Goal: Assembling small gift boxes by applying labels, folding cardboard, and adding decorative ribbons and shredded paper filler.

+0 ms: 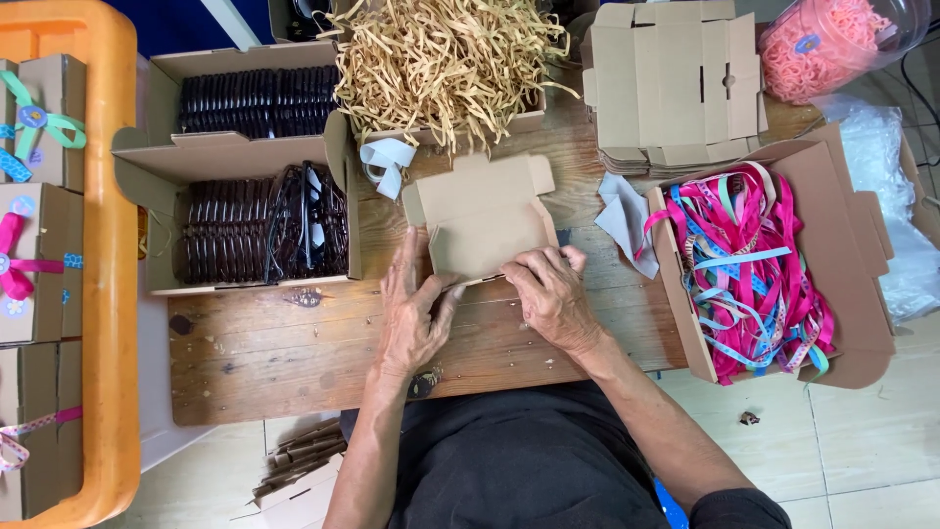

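Near the table's (294,353) front edge, my left hand (411,313) lies flat and open on the flat cardboard box (485,216); my right hand (550,294) curls, pinching its near flap

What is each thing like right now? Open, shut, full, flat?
Small cardboard box: half folded, flaps open.
Left hand: flat on the box edge.
Right hand: pressing the box corner.
Ribbon box: open, full.
Paper shred box: open, heaped.
Flat boxes: unfolded, stacked.
Jar: on its side.
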